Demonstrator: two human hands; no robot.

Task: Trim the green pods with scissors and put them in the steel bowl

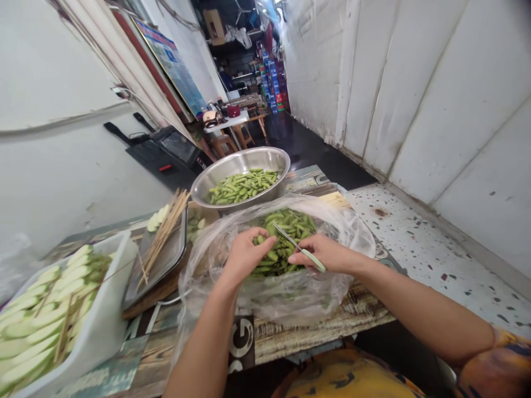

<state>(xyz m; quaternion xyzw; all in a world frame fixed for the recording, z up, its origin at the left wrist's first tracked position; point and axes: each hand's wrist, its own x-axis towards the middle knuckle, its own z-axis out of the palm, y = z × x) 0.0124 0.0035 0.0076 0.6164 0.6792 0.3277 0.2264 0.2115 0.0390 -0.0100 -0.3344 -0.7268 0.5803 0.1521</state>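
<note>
My left hand [248, 255] pinches a slender green bean pod [259, 239], my right hand [323, 252] holding green-handled steel scissors [297, 245] close, over a clear plastic bag [290, 301].

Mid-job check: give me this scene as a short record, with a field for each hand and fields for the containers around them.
left hand: fingers on green pods inside a clear plastic bag
right hand: holding green-handled scissors, blades over the pods
steel bowl: holds more green pods, beyond the bag
metal tray: bamboo skewers lie on it
white tub: pale green slices with skewers among them
</note>
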